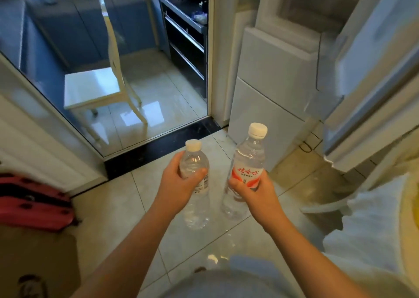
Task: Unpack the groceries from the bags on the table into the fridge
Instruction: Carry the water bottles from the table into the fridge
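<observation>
My left hand (181,183) grips a clear water bottle (196,207) with a white cap, held upright above the tiled floor. My right hand (257,192) grips a second water bottle (249,159) with a white cap and a red and white label, also upright and a little higher. The two bottles stand side by side without touching. The white fridge (276,71) is ahead on the right, with its door (371,82) swung open at the far right. The fridge's interior is mostly hidden from view.
A glass sliding door (95,48) on the left reflects a white chair. Through the doorway lie a kitchen floor and a dark oven unit (186,46). A red bag (34,202) sits low on the left. White and yellow cloth (381,229) lies at the right.
</observation>
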`<control>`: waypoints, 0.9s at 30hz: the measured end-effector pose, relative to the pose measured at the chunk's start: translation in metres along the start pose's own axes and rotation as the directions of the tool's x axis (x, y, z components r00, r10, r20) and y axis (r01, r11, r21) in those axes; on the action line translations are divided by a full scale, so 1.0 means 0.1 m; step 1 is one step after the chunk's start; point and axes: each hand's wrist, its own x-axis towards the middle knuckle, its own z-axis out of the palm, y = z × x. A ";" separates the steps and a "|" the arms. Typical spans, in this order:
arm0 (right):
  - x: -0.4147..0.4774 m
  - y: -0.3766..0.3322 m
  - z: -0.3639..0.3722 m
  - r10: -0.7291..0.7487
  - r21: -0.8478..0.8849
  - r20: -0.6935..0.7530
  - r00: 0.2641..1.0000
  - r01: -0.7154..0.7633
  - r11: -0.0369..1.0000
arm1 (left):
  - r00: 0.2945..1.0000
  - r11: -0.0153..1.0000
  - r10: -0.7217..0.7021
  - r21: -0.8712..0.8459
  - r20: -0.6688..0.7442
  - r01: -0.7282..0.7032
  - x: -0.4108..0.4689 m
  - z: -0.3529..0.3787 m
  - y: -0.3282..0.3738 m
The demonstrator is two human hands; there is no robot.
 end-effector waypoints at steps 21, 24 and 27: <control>3.67 -0.84 0.93 -0.094 0.017 -0.010 0.996 0.094 0.995 | 0.980 0.985 0.171 -0.015 -0.101 -0.174 3.49 -0.42 0.64; 4.13 -0.98 0.80 -0.085 0.043 -0.072 0.994 0.088 0.995 | 0.978 0.980 0.197 -0.004 -0.073 -0.198 4.00 -0.26 0.80; 4.49 -1.07 0.61 -0.090 0.068 -0.139 0.986 0.100 0.993 | 0.975 0.975 0.223 -0.014 -0.002 -0.223 4.45 -0.05 0.91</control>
